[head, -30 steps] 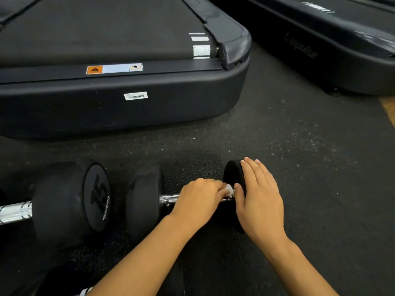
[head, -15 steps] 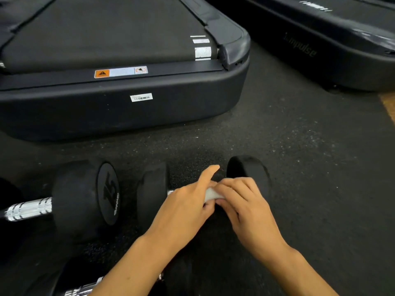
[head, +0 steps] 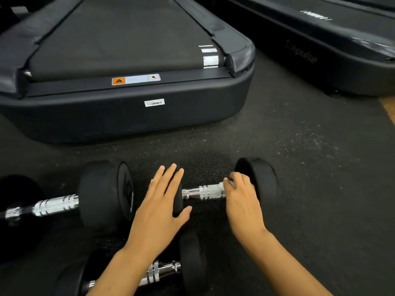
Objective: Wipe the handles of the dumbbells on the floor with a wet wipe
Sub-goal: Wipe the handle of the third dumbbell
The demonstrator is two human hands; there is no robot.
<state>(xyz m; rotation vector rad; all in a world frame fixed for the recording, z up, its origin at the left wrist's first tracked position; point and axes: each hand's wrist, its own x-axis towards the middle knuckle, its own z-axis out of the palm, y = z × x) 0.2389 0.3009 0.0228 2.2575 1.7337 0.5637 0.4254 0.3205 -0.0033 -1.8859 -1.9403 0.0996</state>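
A small black dumbbell lies across the floor in front of me, its chrome handle [head: 203,192] bare in the middle. My right hand [head: 242,197] is closed around the handle's right end, pressing a white wet wipe [head: 224,184] against it, next to the right weight head [head: 259,178]. My left hand [head: 159,208] rests flat, fingers spread, on the dumbbell's left weight head, which it mostly covers. A bigger dumbbell [head: 102,193] lies to the left, its handle [head: 53,206] uncovered. A third dumbbell [head: 166,270] lies near me, partly under my left forearm.
A black treadmill's rear end [head: 128,116] stands just beyond the dumbbells. A second treadmill [head: 320,50] runs along the upper right. Dark speckled rubber flooring [head: 299,167] spreads to the right, with a wooden strip [head: 388,107] at the far right edge.
The wipe has passed from my left hand to my right, which now grips the handle's right end. My left hand has let go of the handle and lies flat on the left weight head.
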